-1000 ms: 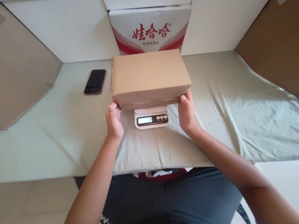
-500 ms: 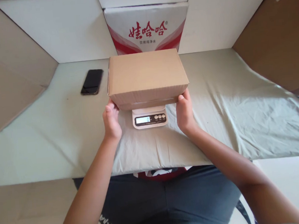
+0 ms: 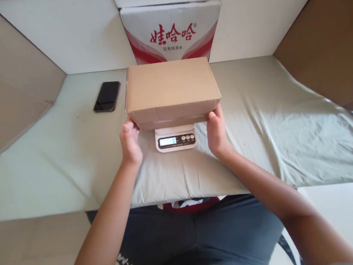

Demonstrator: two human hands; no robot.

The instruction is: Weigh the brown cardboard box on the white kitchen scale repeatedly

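A brown cardboard box point(image 3: 172, 85) is held level between my two hands, over a small white digital scale point(image 3: 176, 141). My left hand point(image 3: 131, 142) grips the box's lower left corner, and its fingers go out of sight beneath. On the opposite side, my right hand point(image 3: 217, 133) holds the lower right corner with the thumb on the front face. The box covers most of the scale's platform, and whether the two touch I cannot tell. On the lit display the reading looks like 0, beside several round buttons.
Left of the box lies a black smartphone point(image 3: 107, 96) on the pale green cloth point(image 3: 59, 175). A white and red printed carton point(image 3: 172, 34) stands behind, between white panels. Large brown cardboard sheets point(image 3: 11, 81) flank the left side, with another brown carton point(image 3: 326, 45) at right.
The whole view has shifted very slightly. Both hands keep the same hold on the box, and the display looks the same.
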